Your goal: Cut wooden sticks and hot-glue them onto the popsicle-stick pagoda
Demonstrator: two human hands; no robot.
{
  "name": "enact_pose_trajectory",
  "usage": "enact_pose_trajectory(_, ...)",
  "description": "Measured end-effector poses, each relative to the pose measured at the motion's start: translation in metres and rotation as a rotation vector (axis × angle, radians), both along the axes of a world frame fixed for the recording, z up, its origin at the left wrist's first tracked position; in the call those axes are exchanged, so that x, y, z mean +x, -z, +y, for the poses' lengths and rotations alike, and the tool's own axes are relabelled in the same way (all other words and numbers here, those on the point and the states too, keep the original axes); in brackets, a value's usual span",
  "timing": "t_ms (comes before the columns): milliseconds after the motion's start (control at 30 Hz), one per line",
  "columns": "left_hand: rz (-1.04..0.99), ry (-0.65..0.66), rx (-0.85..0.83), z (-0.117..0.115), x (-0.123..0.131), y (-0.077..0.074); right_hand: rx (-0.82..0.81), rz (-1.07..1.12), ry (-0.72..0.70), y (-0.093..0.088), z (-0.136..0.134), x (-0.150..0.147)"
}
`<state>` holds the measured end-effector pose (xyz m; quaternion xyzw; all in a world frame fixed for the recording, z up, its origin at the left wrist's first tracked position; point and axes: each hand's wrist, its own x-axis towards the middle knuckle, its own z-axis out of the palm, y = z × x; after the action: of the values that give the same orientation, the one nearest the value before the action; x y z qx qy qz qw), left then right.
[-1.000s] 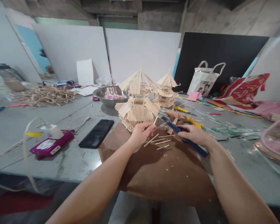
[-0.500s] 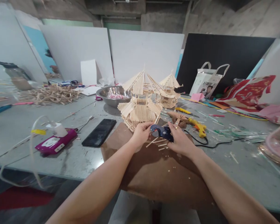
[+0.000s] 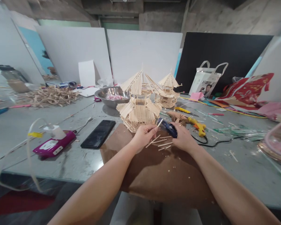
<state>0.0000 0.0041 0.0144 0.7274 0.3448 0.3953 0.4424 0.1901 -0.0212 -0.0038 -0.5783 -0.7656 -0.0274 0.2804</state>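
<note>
My left hand (image 3: pixel 146 133) pinches a short, pale wooden stick (image 3: pixel 160 122) that points up and to the right. My right hand (image 3: pixel 183 137) is wrapped round a dark blue hand tool (image 3: pixel 170 128); its exact kind is hard to make out, and part of it is hidden by the fingers. Between the hands, several loose wooden sticks (image 3: pixel 162 144) lie on a brown board (image 3: pixel 159 175). Just behind the left hand stands a pavilion model (image 3: pixel 141 112) built of sticks, its peaked roof partly open.
A second stick pavilion (image 3: pixel 168 86) stands behind. Left are a phone (image 3: pixel 98 133), a purple power strip (image 3: pixel 56 145), a steel bowl (image 3: pixel 103 97) and a stick pile (image 3: pixel 50 96). Right are a yellow glue gun (image 3: pixel 199 126), its black cord and a yellow utility knife (image 3: pixel 183 110).
The tool and my right hand have moved slightly right, away from my left hand. The stick in my left hand now shows clearly. The view has shifted a little.
</note>
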Motion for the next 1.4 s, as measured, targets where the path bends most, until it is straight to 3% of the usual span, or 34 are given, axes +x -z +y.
enact_pose_trajectory(133,0.069,0.016,0.066,0.005,-0.001,0.006,-0.009,-0.043,-0.060,-0.005,-0.007,-0.009)
enact_pose_trajectory(400,0.109,0.005,0.033,0.006,0.001,0.009,-0.024,-0.125,0.039,-0.005,-0.010,-0.011)
enact_pose_trajectory(800,0.074,-0.034,0.023,0.012,0.001,0.017,-0.105,-0.150,0.060,-0.007,-0.011,-0.012)
enact_pose_trajectory(1400,0.167,-0.033,0.183,0.007,0.002,0.007,-0.162,-0.196,0.103,-0.007,-0.011,-0.015)
